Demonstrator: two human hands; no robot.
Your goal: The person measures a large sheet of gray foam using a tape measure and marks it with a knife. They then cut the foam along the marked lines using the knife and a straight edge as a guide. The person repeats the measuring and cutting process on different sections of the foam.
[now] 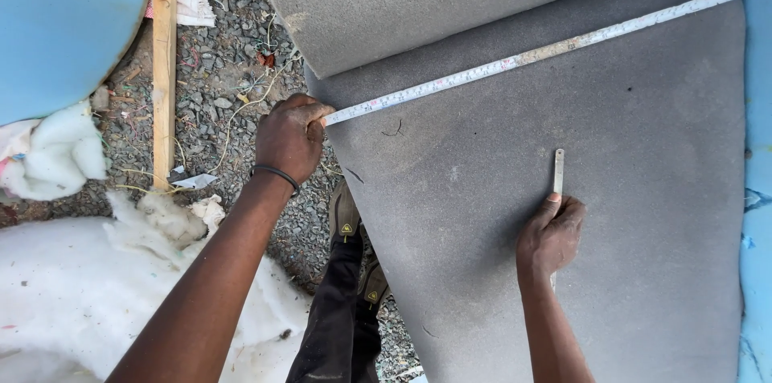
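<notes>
outdoor upholstery yard | gravel ground [233,69] | grey foam sheet [563,230] | white wadding [72,294]

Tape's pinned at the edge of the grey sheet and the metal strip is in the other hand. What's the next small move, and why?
Probably slide the right hand and its thin metal strip up to the tape measure. The left hand holds the tape's end at the grey foam sheet edge, but the strip's tip sits well below the tape.

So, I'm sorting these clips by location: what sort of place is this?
Probably an outdoor upholstery or mattress-making yard: bare gravel ground, a grey foam sheet being measured with a tape measure, and white fibre stuffing heaped nearby.
</notes>
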